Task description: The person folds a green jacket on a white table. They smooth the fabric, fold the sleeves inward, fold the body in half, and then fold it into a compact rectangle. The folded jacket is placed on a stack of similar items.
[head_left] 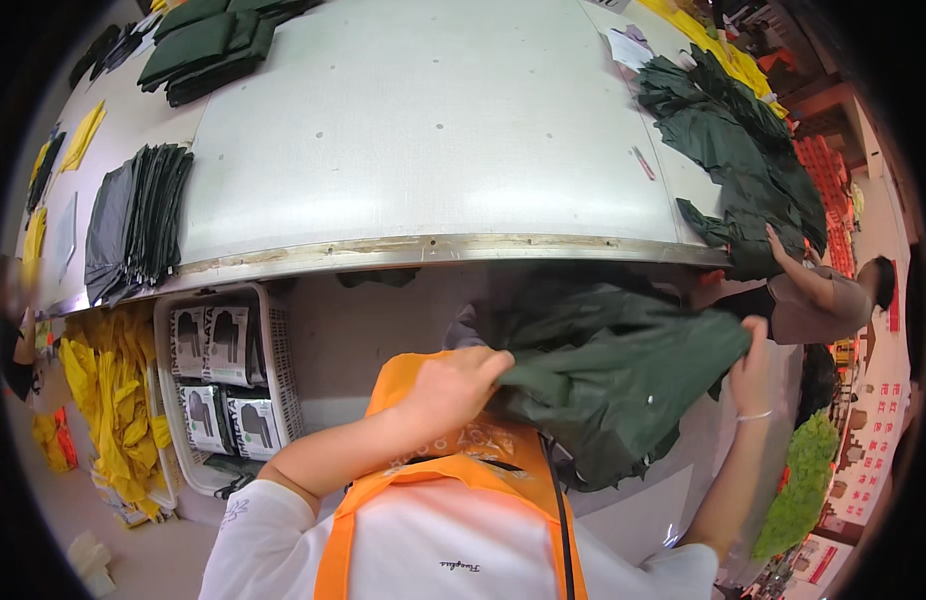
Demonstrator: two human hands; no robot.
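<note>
A dark green garment (pixel 623 375) of thin, slightly shiny fabric hangs stretched between my hands, in front of the table's near edge. My left hand (pixel 461 382) is closed on its left end, close to my orange apron (pixel 518 465). At its upper right corner my right hand (pixel 749 362) grips the fabric, arm held out to the side. The cloth sags in loose folds and its lower edge looks ragged. More dark cloth lies behind it below the table edge; I cannot tell whether it is the same piece.
Across the front runs a white table (pixel 383 130). It bears a stack of folded dark garments (pixel 138 220), green bundles (pixel 208 50) and a heap of dark green garments (pixel 753 150), where another person (pixel 818 300) reaches in. A white basket (pixel 165 370) of packages stands beside yellow garments (pixel 118 410).
</note>
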